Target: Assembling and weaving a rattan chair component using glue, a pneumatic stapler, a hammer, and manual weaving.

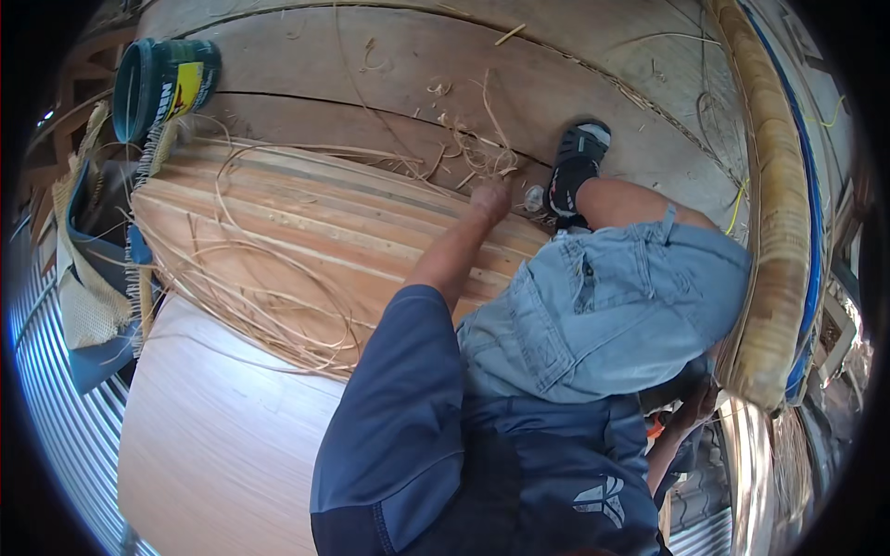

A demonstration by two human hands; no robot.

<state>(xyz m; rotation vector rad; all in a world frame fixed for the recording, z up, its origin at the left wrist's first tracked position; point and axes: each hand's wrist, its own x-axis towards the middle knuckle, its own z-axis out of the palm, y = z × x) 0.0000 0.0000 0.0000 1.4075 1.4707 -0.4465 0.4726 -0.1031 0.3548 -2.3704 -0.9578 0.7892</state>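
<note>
Well, floorboards [278, 57] flanked the slatted panel [371, 221]; at its far edge the left hand [491, 197] curled by pale strips [482, 153], and right of it the right hand [697, 406] sat beside a roll [774, 185]; I couldn't tell either grip.

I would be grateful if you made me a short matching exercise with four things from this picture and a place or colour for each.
1. left hand
2. right hand
3. bucket
4. looped strips

A. dark green with a yellow patch, at the upper left
B. lying over the striped wooden surface, left of the person's sleeve
C. next to a tangle of thin curled strips
D. near the lower end of the long tan roll

Right pairs: 1-C, 2-D, 3-A, 4-B
</note>
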